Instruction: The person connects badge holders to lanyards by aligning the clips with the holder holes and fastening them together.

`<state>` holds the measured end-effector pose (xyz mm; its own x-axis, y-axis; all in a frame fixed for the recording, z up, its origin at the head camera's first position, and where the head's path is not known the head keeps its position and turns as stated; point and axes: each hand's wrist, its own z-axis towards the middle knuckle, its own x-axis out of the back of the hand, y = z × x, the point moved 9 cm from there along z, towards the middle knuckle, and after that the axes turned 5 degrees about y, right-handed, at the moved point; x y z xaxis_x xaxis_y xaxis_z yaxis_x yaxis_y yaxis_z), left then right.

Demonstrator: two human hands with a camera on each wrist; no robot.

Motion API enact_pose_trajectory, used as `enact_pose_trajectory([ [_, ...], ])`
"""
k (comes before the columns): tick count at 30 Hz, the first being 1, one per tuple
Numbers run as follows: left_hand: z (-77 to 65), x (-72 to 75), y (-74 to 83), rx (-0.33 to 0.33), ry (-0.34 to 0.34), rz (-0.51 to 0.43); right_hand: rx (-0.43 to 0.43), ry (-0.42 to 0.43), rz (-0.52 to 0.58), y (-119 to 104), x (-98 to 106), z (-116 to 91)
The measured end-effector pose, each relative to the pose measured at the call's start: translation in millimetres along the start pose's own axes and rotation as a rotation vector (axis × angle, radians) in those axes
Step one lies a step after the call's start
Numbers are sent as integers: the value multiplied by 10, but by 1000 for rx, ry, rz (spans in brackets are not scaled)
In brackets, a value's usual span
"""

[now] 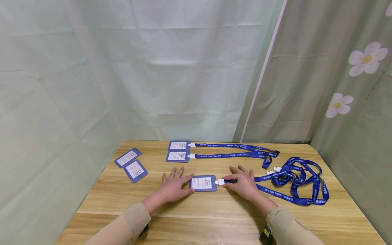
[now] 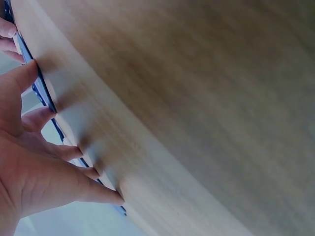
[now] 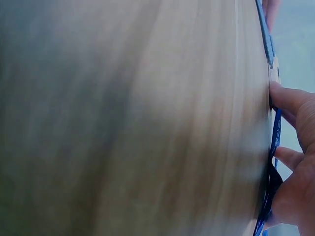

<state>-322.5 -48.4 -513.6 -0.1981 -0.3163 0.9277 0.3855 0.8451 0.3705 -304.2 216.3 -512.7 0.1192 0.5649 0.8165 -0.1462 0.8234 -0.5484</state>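
Note:
A blue ID card holder [image 1: 202, 183] lies flat in the middle of the table, its white clip [image 1: 219, 182] joined to a blue lanyard [image 1: 271, 192]. My left hand [image 1: 176, 186] rests with spread fingers at the holder's left end, index finger and thumb touching its corners. In the left wrist view the left hand [image 2: 39, 157] has fairly straight fingers, tips on the table and holder edge. With thumb and index finger, my right hand [image 1: 243, 183] pinches the lanyard just beside the clip. The right wrist view shows the right hand [image 3: 298, 142] low over the strap.
At the back lie two card holders [image 1: 179, 145] with lanyards [image 1: 228, 155] stretched rightward. Two loose card holders [image 1: 128, 157] sit at the left. A tangled pile of blue lanyards [image 1: 301, 177] with white clips is on the right. Curtains [image 1: 183, 68] hang behind the wooden table [image 1: 202, 217].

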Motion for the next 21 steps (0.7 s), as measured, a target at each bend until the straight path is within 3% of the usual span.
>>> enact_pose_trajectory([
  [21, 8, -8, 19, 7, -6, 8, -2, -2, 9, -11, -19, 16],
])
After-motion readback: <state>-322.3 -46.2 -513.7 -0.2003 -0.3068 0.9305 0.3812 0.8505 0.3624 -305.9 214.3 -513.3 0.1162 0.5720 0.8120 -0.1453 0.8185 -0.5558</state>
